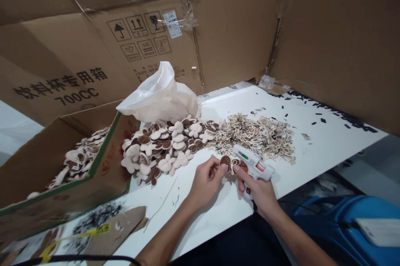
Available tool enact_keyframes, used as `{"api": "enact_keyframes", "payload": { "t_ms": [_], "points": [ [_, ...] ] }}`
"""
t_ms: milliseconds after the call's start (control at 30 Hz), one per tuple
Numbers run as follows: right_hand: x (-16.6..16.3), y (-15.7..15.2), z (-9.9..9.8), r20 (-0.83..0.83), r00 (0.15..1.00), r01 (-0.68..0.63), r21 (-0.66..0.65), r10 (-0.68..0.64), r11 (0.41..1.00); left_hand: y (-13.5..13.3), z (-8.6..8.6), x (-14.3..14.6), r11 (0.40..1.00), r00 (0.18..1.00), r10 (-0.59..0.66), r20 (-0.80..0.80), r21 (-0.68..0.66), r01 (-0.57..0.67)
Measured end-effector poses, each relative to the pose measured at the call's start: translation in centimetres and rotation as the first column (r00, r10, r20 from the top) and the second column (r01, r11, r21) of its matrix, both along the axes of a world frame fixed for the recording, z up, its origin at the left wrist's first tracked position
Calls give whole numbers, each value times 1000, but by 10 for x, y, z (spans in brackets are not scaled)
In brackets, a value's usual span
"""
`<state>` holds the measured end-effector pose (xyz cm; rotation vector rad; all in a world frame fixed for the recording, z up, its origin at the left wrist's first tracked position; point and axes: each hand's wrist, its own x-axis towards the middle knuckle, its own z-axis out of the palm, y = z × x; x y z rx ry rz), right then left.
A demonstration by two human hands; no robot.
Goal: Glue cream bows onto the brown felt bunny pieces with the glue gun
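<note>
Between the fingertips of my left hand (206,179) is a brown-and-cream fabric flower piece (225,160), its brown side showing. A small cream cord bow (234,166) lies against it, touched by the fingers of my right hand (261,195). That same right hand is wrapped round the grip of a white hot glue gun (264,171), with its nose pointing up and to the left. Beyond my hands spreads a pile of small cream cord bows (259,135). To its left are heaped many cream and brown fabric flower pieces (168,143).
An open cardboard box (90,195) with similar pieces inside stands at left. Behind the flower pile sits a white plastic bag (162,95). Tall cardboard walls (234,33) close off the back and right. Small black bits (337,112) lie along the right edge; a blue chair (346,228) is below.
</note>
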<state>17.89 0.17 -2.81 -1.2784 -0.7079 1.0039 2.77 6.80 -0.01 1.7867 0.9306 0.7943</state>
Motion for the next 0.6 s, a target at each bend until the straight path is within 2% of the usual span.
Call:
{"api": "enact_keyframes", "payload": {
  "t_ms": [233,467,600],
  "points": [
    [-2,0,-4,10,999,-38,-9,38,999,-2,-2,2,995,999,17,-35,103,-13],
    [-2,0,-1,4,999,-49,5,49,999,-1,3,0,996,1000,-4,-28,89,7],
    [-1,-1,-4,30,998,-57,9,57,998,-2,4,1,999,998,-53,19,5,53]
  ]
}}
